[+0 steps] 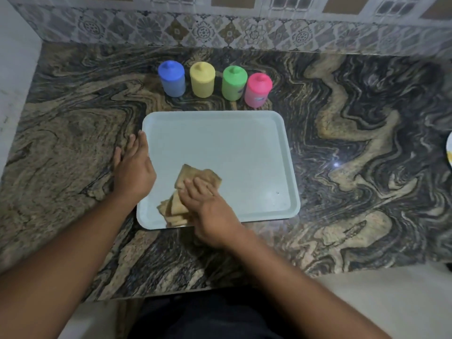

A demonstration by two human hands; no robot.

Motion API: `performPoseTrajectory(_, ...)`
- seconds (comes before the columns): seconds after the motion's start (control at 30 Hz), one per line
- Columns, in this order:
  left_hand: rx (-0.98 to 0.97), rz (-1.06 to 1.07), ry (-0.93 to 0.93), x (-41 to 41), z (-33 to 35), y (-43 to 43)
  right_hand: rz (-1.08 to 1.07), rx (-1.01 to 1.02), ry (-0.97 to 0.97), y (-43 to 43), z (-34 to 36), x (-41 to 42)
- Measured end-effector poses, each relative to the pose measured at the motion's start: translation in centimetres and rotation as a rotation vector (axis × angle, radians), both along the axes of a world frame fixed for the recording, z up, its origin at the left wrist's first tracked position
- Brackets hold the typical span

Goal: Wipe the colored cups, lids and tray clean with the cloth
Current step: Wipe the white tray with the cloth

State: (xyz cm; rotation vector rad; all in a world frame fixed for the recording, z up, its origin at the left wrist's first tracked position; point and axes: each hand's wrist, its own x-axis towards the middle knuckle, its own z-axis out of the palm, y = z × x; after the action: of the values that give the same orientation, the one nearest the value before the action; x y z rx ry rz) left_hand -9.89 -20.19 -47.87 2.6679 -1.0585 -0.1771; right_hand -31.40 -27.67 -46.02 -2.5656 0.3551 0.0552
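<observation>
Right hand (208,206), fingers flat, presses cloth (186,192) at tray's (244,148) 7 o'clock; left hand (133,165), fingers straight, should steady the rim while wiping sweeps toward 1 o'clock.

A: The cups, what colours?
B: A blue cup (171,79); a yellow cup (202,80); a green cup (234,83); a pink cup (258,90).
A: And the rest?
B: The tray (220,143) is pale blue-grey; the cloth (195,174) is tan; the counter (342,143) swirls black, grey and tan; the tiles (203,33) carry grey and brown floral diamonds.
</observation>
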Motion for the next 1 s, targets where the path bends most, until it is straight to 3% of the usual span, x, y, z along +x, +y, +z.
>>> performPoseTrajectory(0.13, -0.011, -0.005, -0.009, 0.0, -0.3, 0.0, -0.417, -0.029, 0.08, -4.6, -0.3, -9.2)
performPoseTrajectory(0.27, -0.031, -0.003, -0.013, 0.1, -0.7, 0.1, -0.669, -0.098, 0.136, -8.1, -0.3, -5.8)
performPoseTrajectory(0.37, -0.039, 0.01, -0.006, 0.1, -0.9, 0.1, -0.473, -0.083, 0.057, -6.8, -1.4, -2.8)
performPoseTrajectory(0.5, -0.028, 0.017, -0.009, 0.0, -0.7, -0.3, -0.156, -0.015, 0.035, -4.9, -0.4, -7.4)
performPoseTrajectory(0.63, -0.014, -0.003, -0.019, -0.1, -0.6, -0.4, -0.374, 0.03, 0.104, -6.3, 0.6, -11.7)
performPoseTrajectory(0.73, -0.013, -0.017, -0.013, -0.1, -0.5, -0.3, -0.536, -0.043, 0.174, -9.6, 0.2, -8.0)
performPoseTrajectory(0.8, -0.012, -0.017, -0.014, -0.2, -0.4, -0.4, -0.502, -0.097, 0.147, -11.5, -0.1, -3.0)
performPoseTrajectory(0.9, -0.014, -0.01, -0.006, -0.3, -0.2, -0.4, -0.251, -0.132, 0.096, -8.9, -0.4, 3.6)
performPoseTrajectory(1.0, 0.005, -0.004, -0.003, -0.5, -0.2, -0.4, 0.112, -0.089, 0.035, -2.2, -0.2, 3.6)
